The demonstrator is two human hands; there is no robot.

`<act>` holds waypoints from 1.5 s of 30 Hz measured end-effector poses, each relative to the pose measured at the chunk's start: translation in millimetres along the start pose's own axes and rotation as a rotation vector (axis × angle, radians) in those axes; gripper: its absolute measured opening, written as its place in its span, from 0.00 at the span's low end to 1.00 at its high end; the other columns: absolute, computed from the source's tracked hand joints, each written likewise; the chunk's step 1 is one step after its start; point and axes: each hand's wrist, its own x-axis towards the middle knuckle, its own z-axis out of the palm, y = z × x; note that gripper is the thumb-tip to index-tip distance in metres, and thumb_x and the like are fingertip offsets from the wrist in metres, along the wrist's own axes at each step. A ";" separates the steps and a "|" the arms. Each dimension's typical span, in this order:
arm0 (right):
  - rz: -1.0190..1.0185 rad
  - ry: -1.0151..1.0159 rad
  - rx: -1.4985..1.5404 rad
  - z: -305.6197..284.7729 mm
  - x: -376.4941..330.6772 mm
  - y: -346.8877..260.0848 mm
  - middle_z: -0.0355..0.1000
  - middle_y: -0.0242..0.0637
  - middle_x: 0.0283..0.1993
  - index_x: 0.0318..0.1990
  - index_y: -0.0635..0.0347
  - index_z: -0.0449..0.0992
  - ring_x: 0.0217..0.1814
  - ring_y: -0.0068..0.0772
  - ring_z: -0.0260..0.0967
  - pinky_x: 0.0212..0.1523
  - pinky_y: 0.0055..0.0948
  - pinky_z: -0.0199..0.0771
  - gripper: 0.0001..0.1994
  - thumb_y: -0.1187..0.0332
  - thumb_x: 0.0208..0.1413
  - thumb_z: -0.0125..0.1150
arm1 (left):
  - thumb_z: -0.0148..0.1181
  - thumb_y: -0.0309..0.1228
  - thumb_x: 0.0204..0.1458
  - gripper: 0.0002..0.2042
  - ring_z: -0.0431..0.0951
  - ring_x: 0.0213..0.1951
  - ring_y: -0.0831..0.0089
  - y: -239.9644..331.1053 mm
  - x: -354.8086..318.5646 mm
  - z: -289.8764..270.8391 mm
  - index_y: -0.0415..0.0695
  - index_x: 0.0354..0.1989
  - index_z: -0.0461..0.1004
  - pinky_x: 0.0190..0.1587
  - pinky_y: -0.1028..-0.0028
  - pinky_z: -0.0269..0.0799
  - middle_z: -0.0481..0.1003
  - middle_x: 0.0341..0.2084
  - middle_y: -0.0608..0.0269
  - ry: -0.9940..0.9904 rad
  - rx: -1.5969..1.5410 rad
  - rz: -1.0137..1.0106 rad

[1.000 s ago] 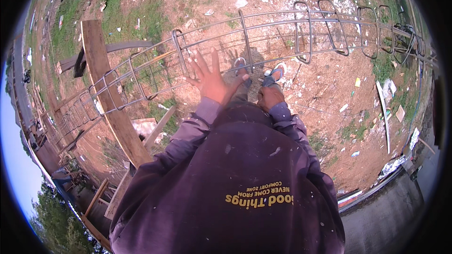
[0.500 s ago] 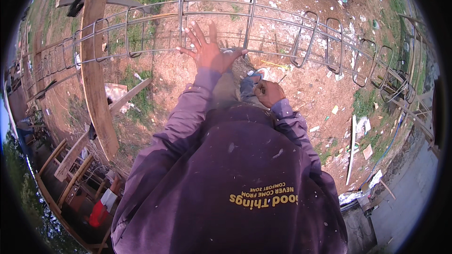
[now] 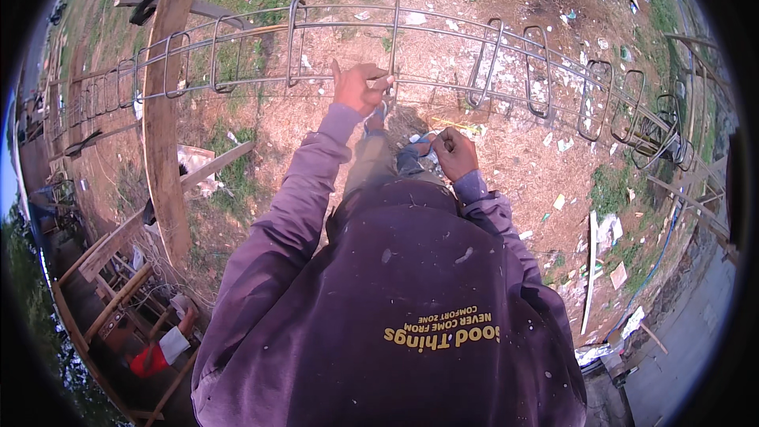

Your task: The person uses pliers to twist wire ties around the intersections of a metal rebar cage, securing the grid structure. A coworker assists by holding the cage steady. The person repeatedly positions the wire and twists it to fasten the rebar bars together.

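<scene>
A long cage of thin steel bars (image 3: 340,25) crosses in front of me, with rectangular wire stirrups spaced along it. My left hand (image 3: 362,88) is at the near lower bar, its thumb and fingers closed at the lower end of one stirrup (image 3: 394,39). That stirrup stands nearly edge-on across the bars. To its left another stirrup (image 3: 292,43) hangs apart from the hand. My right hand (image 3: 456,155) is held closed near my body, below the cage. Whatever its curled fingers hold is hidden or too small to name.
A wooden plank (image 3: 164,134) rises under the cage at the left, with a slanting board (image 3: 217,166) beside it. Several loose stirrups (image 3: 660,138) bunch at the cage's right end. Another person (image 3: 162,348) is at the lower left. Litter and a white strip (image 3: 590,269) lie on the ground.
My left hand was spread wide over the cage; its fingers have now closed at the stirrup. This stirrup has turned from tilted to nearly edge-on. My right hand has stayed closed and lifted slightly.
</scene>
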 end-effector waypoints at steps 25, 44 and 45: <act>-0.301 -0.395 -0.445 27.6 41.9 -45.0 0.77 0.50 0.33 0.37 0.57 0.80 0.39 0.56 0.76 0.44 0.50 0.73 0.10 0.65 0.52 0.57 | 0.69 0.44 0.47 0.24 0.75 0.50 0.51 19.8 12.6 4.9 0.39 0.47 0.78 0.59 0.61 0.65 0.78 0.43 0.46 0.077 -0.157 0.046; 0.009 0.185 -0.405 68.7 43.5 -94.2 0.76 0.51 0.27 0.31 0.60 0.76 0.30 0.55 0.75 0.34 0.50 0.74 0.08 0.65 0.53 0.57 | 0.71 0.45 0.47 0.31 0.76 0.46 0.69 -26.6 65.8 -60.5 0.43 0.58 0.74 0.50 0.68 0.71 0.76 0.48 0.54 -0.739 -0.313 0.233; 0.034 0.189 -0.403 69.8 42.7 -96.9 0.76 0.50 0.29 0.30 0.61 0.77 0.31 0.54 0.76 0.34 0.49 0.74 0.08 0.65 0.52 0.59 | 0.70 0.44 0.48 0.30 0.76 0.46 0.69 -27.3 71.0 -60.0 0.42 0.58 0.74 0.50 0.69 0.71 0.76 0.48 0.54 -0.792 -0.309 0.239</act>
